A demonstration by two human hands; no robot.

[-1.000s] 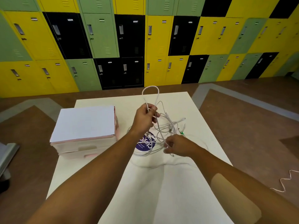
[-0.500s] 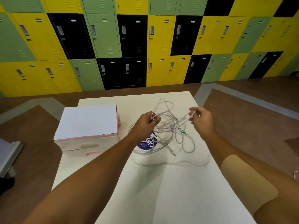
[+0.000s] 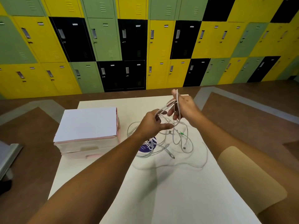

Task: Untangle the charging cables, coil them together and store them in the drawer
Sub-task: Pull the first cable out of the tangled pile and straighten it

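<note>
A tangle of white charging cables [image 3: 181, 143] lies on the white table [image 3: 169, 191], with several plugs loose and a small green tip among them. My left hand [image 3: 150, 125] is raised over the tangle and pinches a few strands. My right hand [image 3: 184, 107] is higher and farther back, its fingers curled round strands that run up past its fingertips. Cable loops hang from both hands down to the table. The pink drawer unit [image 3: 87, 131] with a white top stands at the table's left, its drawers shut.
A round purple sticker [image 3: 148, 146] lies on the table under the cables, partly behind my left wrist. A wall of yellow, green and black lockers [image 3: 145, 46] stands behind. Brown floor surrounds the table. A grey metal object [image 3: 8, 154] sits at the far left.
My right hand has left the table surface, swung out right with a strand, then risen up close above my left hand. More of the cable now hangs lifted between both hands.
</note>
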